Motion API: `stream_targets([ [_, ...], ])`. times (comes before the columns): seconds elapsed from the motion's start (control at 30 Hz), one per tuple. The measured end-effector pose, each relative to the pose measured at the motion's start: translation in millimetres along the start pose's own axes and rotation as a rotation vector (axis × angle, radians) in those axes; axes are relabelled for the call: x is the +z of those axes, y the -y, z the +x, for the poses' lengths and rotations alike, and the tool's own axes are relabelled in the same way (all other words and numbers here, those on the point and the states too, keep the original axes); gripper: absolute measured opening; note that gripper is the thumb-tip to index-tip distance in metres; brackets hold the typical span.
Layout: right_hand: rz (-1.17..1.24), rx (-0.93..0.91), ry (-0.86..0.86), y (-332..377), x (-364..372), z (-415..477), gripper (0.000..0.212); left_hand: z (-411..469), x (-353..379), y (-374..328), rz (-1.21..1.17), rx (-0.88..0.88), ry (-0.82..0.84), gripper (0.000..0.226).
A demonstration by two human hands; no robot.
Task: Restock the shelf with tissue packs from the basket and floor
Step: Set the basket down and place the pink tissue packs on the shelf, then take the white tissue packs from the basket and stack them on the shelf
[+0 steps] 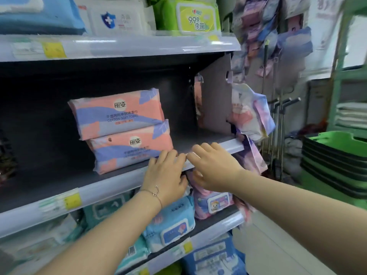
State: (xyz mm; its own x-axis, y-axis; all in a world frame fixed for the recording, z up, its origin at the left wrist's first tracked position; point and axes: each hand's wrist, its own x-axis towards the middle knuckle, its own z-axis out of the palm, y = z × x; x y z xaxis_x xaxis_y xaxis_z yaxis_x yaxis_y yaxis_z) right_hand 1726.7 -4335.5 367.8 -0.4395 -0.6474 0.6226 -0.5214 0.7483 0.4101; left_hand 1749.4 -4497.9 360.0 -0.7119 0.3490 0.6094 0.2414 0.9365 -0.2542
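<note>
Two hands meet low in the middle of the frame at the shelf edge [228, 144]: the left hand [165, 175] and the right hand [213, 168] both lie flat with loose fingers, gripping nothing. Just left of them, two pink and purple tissue packs [123, 128] sit stacked on the dark shelf. At the far right stands one pile of green baskets [335, 155].

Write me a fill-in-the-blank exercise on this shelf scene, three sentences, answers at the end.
1. On the middle shelf, ____ pink-and-purple tissue packs lie stacked.
2. The left hand wears a thin ____ at its wrist.
3. Both the left hand and the right hand are at the shelf's front ____.

Answers: two; bracelet; edge
</note>
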Motion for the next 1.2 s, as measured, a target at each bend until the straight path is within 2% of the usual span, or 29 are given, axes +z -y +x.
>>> stream_targets([
  [0.1,0.036,0.059,0.025,-9.9,2.4,-38.8,0.034,1.2,15.3,-31.8,-0.078,0.015,0.089,0.031],
  [0.2,0.026,0.120,0.167,-22.1,10.1,-81.9,0.024,4.2,32.5,-64.5,-0.115,0.055,0.159,0.039],
  [0.3,-0.017,0.198,0.317,-35.3,18.5,-126.1,0.028,7.8,48.3,-105.1,-0.146,0.101,0.214,0.038],
  [0.47,-0.039,0.337,0.420,-43.9,25.8,-201.7,0.032,5.4,77.0,-173.7,-0.265,0.182,0.280,0.036],
  [0.57,-0.018,0.427,0.523,-45.9,33.8,-248.5,0.031,-5.0,96.3,-213.1,-0.318,0.224,0.350,0.043],
  [0.83,0.046,0.668,0.716,-44.5,34.4,-370.2,0.030,-60.3,146.6,-320.3,-0.521,0.304,0.620,0.040],
  [1.07,0.099,0.958,0.903,-21.4,17.3,-477.7,0.040,-105.4,172.3,-395.3,-0.542,0.435,0.860,0.043],
  [1.2,0.110,1.125,1.022,1.0,4.7,-529.7,0.040,-127.9,184.3,-429.5,-0.521,0.457,1.046,0.054],
])
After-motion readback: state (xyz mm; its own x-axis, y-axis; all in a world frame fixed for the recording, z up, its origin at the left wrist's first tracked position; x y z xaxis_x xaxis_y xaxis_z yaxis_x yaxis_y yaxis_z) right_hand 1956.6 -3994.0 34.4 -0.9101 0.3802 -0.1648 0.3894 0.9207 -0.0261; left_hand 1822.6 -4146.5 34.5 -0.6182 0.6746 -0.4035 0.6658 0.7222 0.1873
